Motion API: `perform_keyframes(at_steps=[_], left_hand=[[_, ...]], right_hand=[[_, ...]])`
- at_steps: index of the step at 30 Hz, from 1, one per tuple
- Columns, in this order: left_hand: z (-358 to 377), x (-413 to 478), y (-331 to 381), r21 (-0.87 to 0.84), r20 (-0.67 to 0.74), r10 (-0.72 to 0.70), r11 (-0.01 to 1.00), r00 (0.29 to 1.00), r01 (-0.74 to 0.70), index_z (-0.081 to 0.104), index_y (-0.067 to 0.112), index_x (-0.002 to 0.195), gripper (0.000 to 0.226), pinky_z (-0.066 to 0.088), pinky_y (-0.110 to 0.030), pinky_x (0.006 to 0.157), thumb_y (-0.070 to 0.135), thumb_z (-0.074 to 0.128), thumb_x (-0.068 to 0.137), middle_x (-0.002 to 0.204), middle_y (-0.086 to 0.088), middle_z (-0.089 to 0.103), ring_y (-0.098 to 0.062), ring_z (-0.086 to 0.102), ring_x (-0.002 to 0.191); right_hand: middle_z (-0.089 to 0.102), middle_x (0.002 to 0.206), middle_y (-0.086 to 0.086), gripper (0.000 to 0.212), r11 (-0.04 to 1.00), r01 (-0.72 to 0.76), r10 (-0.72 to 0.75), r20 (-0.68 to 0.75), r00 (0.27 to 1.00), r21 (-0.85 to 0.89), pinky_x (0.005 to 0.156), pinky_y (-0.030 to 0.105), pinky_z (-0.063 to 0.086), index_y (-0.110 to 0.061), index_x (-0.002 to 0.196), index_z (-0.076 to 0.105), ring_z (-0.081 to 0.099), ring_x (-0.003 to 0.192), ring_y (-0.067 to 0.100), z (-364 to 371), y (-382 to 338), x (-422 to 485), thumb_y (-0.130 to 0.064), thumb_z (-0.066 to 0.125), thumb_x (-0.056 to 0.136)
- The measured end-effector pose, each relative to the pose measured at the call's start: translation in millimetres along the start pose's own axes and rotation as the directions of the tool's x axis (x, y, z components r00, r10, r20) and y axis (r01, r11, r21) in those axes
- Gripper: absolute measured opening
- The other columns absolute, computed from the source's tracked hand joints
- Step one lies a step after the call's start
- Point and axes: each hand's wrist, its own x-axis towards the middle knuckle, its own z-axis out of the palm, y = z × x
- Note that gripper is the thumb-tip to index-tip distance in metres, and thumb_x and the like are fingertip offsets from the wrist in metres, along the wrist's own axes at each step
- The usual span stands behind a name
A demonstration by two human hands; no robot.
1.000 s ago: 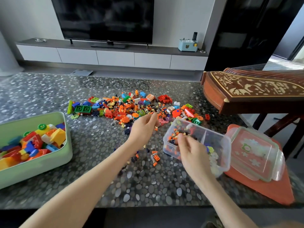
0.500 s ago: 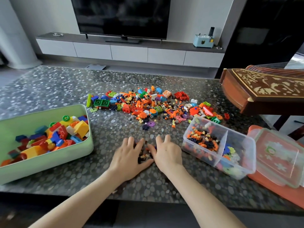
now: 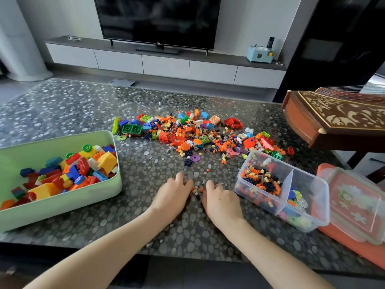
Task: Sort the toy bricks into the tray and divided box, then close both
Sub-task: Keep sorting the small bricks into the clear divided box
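Note:
A loose pile of toy bricks [image 3: 198, 134], big and tiny, lies across the middle of the pebble-patterned table [image 3: 62, 109]. A green tray [image 3: 62, 207] at the left holds large bricks. At the right, a clear divided box [image 3: 308, 213] has tiny orange and dark bricks in its left half and flower-shaped pieces in its right half. Its clear lid [image 3: 354, 205] lies beside it. My left hand [image 3: 173, 197] and right hand [image 3: 220, 203] rest on the table side by side, fingers curled in around a little heap of tiny bricks [image 3: 196, 190] between them.
The lid lies on an orange mat [image 3: 364, 253] at the table's right edge. A carved wooden instrument [image 3: 333, 119] juts in at the back right. A TV and a low cabinet stand behind the table. The near table edge runs just under my forearms.
One second ago my right hand was over the divided box and my left near the pile. Both came down flat on the table, and their fingers have now curled in around the tiny bricks.

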Motion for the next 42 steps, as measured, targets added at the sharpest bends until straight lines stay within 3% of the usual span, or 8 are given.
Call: perform_keyframes(at_steps=[17, 19, 22, 24, 27, 32, 36, 42], left_hand=[[-7.7, 13.7, -3.4, -0.219, 0.032, -0.273, 0.937, 0.961, 0.273, 0.041, 0.004, 0.121, 0.027, 0.046, -0.024, 0.070, -0.001, 0.038, 0.094, 0.120, -0.014, 0.049, -0.024, 0.060, 0.097], [-12.2, 20.1, -13.3, -0.535, 0.110, -0.455, 0.722, 0.884, 0.438, 0.045, -0.001, 0.118, 0.023, 0.045, -0.028, 0.071, 0.011, 0.039, 0.099, 0.114, -0.017, 0.056, -0.027, 0.060, 0.098], [-17.6, 34.6, -24.8, -0.843, 0.458, -0.487, 0.029, 0.744, 0.538, 0.048, -0.006, 0.122, 0.035, 0.040, -0.024, 0.044, 0.020, 0.041, 0.101, 0.077, -0.010, 0.052, -0.020, 0.052, 0.056], [-31.6, 39.0, -26.3, -0.730, 0.649, -0.306, -0.507, 0.697, 0.457, 0.048, 0.003, 0.118, 0.023, 0.025, -0.018, 0.028, 0.015, 0.040, 0.101, 0.069, -0.004, 0.034, -0.011, 0.029, 0.039], [-61.0, 43.9, -19.0, -0.506, 0.669, -0.075, -0.775, 0.740, 0.379, 0.042, 0.008, 0.090, 0.013, 0.020, -0.012, 0.027, 0.013, 0.037, 0.101, 0.068, 0.000, 0.026, -0.007, 0.024, 0.029], [-104.8, 62.8, 17.8, -0.578, 0.584, 0.020, -0.691, 0.811, 0.433, 0.041, 0.008, 0.081, 0.020, 0.021, -0.010, 0.028, 0.014, 0.041, 0.100, 0.069, -0.002, 0.031, -0.006, 0.029, 0.039], [-114.4, 86.9, 72.7, -0.808, 0.525, 0.042, -0.289, 0.850, 0.513, 0.038, 0.008, 0.076, 0.026, 0.021, -0.012, 0.030, 0.016, 0.041, 0.101, 0.065, -0.002, 0.031, -0.008, 0.028, 0.040], [-103.5, 109.5, 131.3, -0.847, 0.510, 0.125, 0.246, 0.851, 0.471, 0.048, 0.005, 0.080, 0.022, 0.047, -0.021, 0.043, 0.000, 0.037, 0.098, 0.073, -0.006, 0.045, -0.015, 0.047, 0.057]], right_hand=[[0.046, 0.038, -0.001, 0.032, 0.986, -0.073, 0.090, -0.109, 0.990, 0.149, 0.033, 0.016, 0.009, -0.010, 0.068, 0.057, 0.041, 0.025, 0.015, 9.3, -0.8, 6.8, -0.008, 0.085, 0.053], [0.044, 0.036, -0.004, 0.028, 0.966, -0.141, 0.166, -0.100, 0.981, 0.218, 0.034, 0.016, 0.001, -0.012, 0.067, 0.052, 0.032, 0.024, 0.012, 10.3, -0.3, 8.9, -0.014, 0.081, 0.067], [0.038, 0.034, -0.007, 0.032, 0.933, -0.196, 0.217, -0.038, 0.975, 0.303, 0.034, 0.015, -0.003, -0.014, 0.065, 0.047, 0.021, 0.026, 0.011, 8.6, -0.3, 12.1, -0.018, 0.077, 0.075], [0.032, 0.034, -0.008, 0.039, 0.913, -0.184, 0.205, -0.017, 0.979, 0.364, 0.035, 0.014, -0.005, -0.015, 0.060, 0.045, 0.017, 0.026, 0.008, 5.8, 0.4, 16.9, -0.016, 0.083, 0.067], [0.039, 0.048, -0.007, 0.038, 0.869, -0.201, 0.244, -0.038, 0.969, 0.452, 0.030, 0.016, 0.009, -0.020, 0.064, 0.038, 0.026, 0.035, 0.003, -13.4, 5.7, 17.6, -0.017, 0.072, 0.079], [0.045, 0.057, -0.004, 0.021, 0.694, -0.178, 0.357, -0.119, 0.926, 0.698, 0.039, 0.022, 0.029, -0.012, 0.084, 0.044, 0.037, 0.044, 0.008, -51.7, 29.5, 14.5, -0.025, 0.040, 0.100], [0.048, 0.064, -0.003, 0.022, 0.508, -0.341, 0.603, -0.043, 0.797, 0.791, 0.050, 0.027, 0.030, -0.007, 0.083, 0.049, 0.043, 0.055, 0.009, -70.1, 96.4, 19.9, -0.020, 0.039, 0.099], [0.065, 0.078, 0.013, 0.028, 0.394, -0.656, 0.473, 0.470, 0.745, 0.644, 0.070, 0.045, 0.059, -0.007, 0.097, 0.065, 0.069, 0.071, 0.033, -28.2, 160.0, 37.7, -0.015, 0.039, 0.094]])
